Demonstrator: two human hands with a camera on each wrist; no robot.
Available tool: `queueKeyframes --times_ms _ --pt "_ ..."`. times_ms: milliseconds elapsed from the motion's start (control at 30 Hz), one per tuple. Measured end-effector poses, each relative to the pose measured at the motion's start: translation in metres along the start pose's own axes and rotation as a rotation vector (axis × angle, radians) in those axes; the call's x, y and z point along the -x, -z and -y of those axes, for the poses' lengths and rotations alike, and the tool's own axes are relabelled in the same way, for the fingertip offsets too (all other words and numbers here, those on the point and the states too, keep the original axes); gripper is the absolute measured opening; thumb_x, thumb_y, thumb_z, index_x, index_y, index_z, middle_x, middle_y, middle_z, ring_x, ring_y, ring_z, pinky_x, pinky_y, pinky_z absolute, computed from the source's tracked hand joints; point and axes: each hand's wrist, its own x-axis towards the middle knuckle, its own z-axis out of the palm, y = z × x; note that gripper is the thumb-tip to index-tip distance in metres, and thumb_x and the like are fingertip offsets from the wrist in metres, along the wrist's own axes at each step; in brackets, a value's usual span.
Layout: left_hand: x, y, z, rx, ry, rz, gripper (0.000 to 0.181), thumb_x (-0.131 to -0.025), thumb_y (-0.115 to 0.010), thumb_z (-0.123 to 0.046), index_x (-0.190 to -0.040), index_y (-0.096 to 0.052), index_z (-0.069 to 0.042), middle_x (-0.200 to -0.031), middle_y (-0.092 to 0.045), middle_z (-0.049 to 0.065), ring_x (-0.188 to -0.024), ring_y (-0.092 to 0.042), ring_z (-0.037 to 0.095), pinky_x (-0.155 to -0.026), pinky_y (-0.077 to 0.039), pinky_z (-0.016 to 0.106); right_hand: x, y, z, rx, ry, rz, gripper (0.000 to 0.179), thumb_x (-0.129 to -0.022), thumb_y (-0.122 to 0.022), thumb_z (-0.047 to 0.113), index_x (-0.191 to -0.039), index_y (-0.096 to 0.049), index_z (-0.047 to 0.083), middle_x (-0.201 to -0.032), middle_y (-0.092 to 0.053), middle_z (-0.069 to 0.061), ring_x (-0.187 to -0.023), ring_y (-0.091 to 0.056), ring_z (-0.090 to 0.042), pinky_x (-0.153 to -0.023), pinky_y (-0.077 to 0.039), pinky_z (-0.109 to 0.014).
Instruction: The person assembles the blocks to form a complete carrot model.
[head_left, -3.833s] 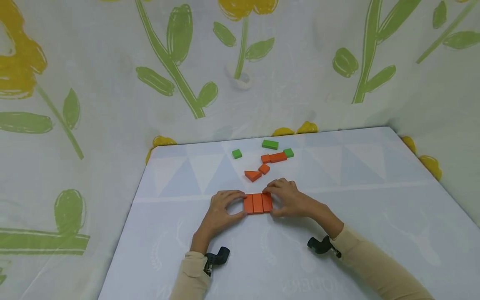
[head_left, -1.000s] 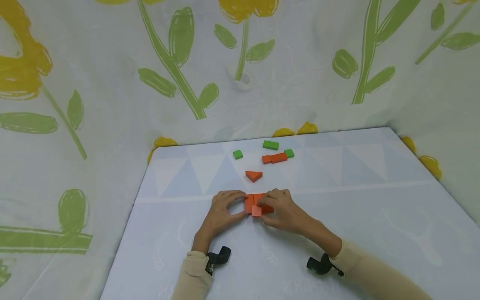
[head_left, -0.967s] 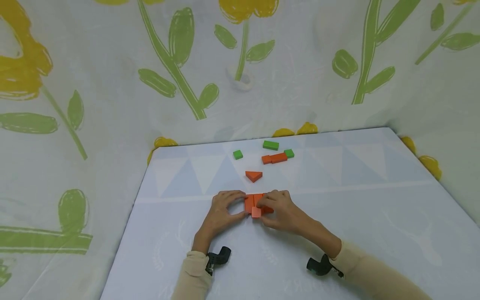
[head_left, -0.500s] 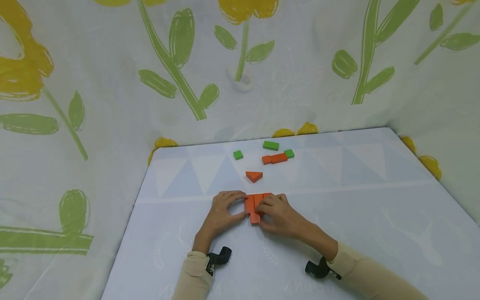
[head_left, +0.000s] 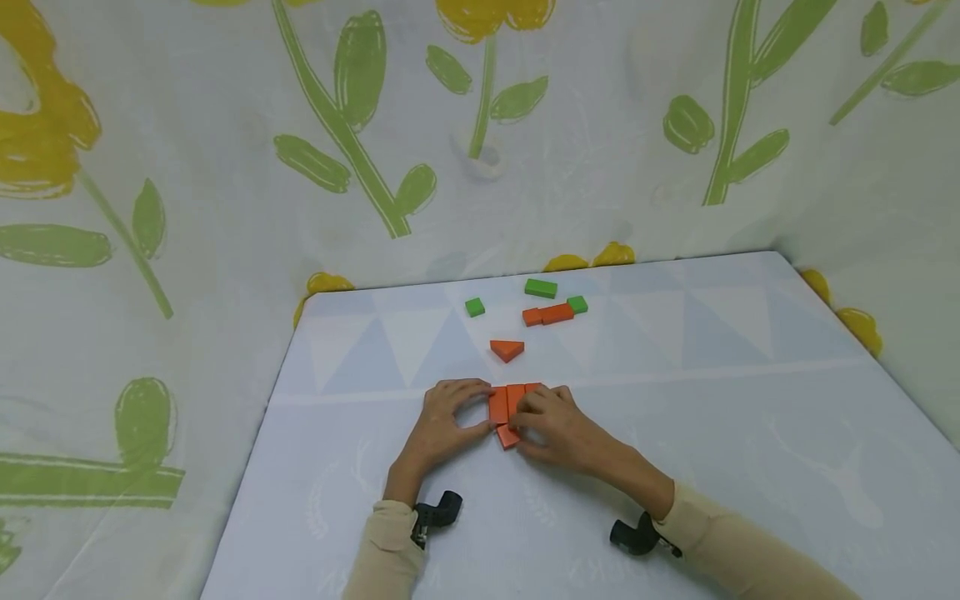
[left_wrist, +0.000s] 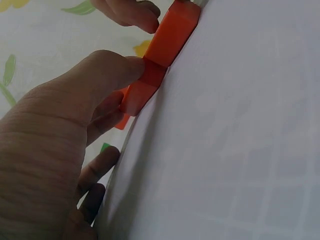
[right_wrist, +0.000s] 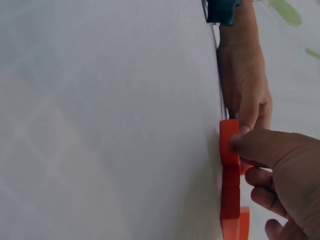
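Three orange rectangular blocks lie side by side in a row on the table; the right one is partly hidden by my right hand. My left hand holds the left block of the row, index finger at its far end and thumb at its near end. Between right thumb and fingers I pinch a small orange block, turned at an angle against the near side of the row. In the right wrist view my right thumb presses on this small block, and the row blocks stand beyond it.
Past the row lies an orange triangular block. Farther back are an orange cube touching an orange rectangular block, a green cube, a green rectangular block and another green cube. A flower-patterned curtain hangs behind the table.
My right hand left the row, picked the small orange block from beside the triangle and brought it to the row's near side, where it has lowered and turned. My left hand stayed in place.
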Motion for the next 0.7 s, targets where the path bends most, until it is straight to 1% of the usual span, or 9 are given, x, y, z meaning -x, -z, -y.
queueKeyframes --times_ms 233,367,433,533,633,700 --pt "0.000 0.000 0.000 0.000 0.000 -0.009 0.045 -0.086 -0.078 -0.034 -0.128 -0.067 -0.026 -0.134 -0.059 -0.011 -0.124 -0.047 0.018 -0.109 -0.027 0.053 0.001 -0.005 0.002 0.052 0.026 -0.066 0.018 -0.079 -0.085 0.022 -0.092 -0.072 0.018 -0.096 -0.058 0.005 -0.097 -0.052 -0.014 -0.080 -0.036 -0.035" --pt "0.000 0.000 0.000 0.008 -0.008 -0.015 0.045 -0.085 -0.078 -0.034 -0.128 -0.067 -0.026 -0.134 -0.060 -0.009 -0.124 -0.048 0.019 -0.108 -0.028 0.054 0.001 -0.006 0.003 0.065 0.026 -0.092 0.020 -0.078 -0.085 0.022 -0.091 -0.070 0.017 -0.095 -0.057 0.005 -0.096 -0.052 -0.015 -0.079 -0.035 -0.036" --pt "0.000 0.000 0.000 0.011 -0.008 -0.010 0.045 -0.085 -0.079 -0.034 -0.128 -0.067 -0.026 -0.134 -0.060 -0.009 -0.124 -0.048 0.019 -0.108 -0.028 0.053 0.000 -0.003 0.003 0.056 0.014 -0.098 0.020 -0.078 -0.085 0.022 -0.092 -0.071 0.017 -0.095 -0.058 0.005 -0.096 -0.053 -0.015 -0.079 -0.036 -0.036" --pt "-0.001 -0.001 0.000 0.011 0.006 0.001 0.045 -0.086 -0.078 -0.037 -0.128 -0.067 -0.027 -0.135 -0.059 -0.011 -0.125 -0.047 0.017 -0.109 -0.027 0.051 -0.005 0.006 -0.001 0.042 -0.053 -0.098 0.022 -0.078 -0.085 0.024 -0.094 -0.073 0.015 -0.096 -0.060 0.005 -0.096 -0.054 -0.016 -0.080 -0.037 -0.038" --pt "-0.001 -0.001 0.000 0.005 0.014 0.003 0.044 -0.086 -0.077 -0.039 -0.128 -0.067 -0.029 -0.134 -0.059 -0.012 -0.125 -0.046 0.017 -0.109 -0.028 0.051 -0.015 0.019 -0.009 0.047 -0.176 -0.087 0.022 -0.081 -0.083 0.024 -0.098 -0.074 0.013 -0.100 -0.063 0.002 -0.099 -0.055 -0.018 -0.083 -0.038 -0.042" --pt "0.000 -0.001 0.000 -0.003 0.013 -0.002 0.044 -0.086 -0.077 -0.039 -0.128 -0.067 -0.029 -0.134 -0.059 -0.012 -0.125 -0.047 0.017 -0.109 -0.028 0.051 -0.023 0.028 -0.020 0.062 -0.261 -0.080 0.023 -0.083 -0.082 0.024 -0.102 -0.074 0.013 -0.103 -0.063 0.000 -0.102 -0.054 -0.021 -0.086 -0.037 -0.044"
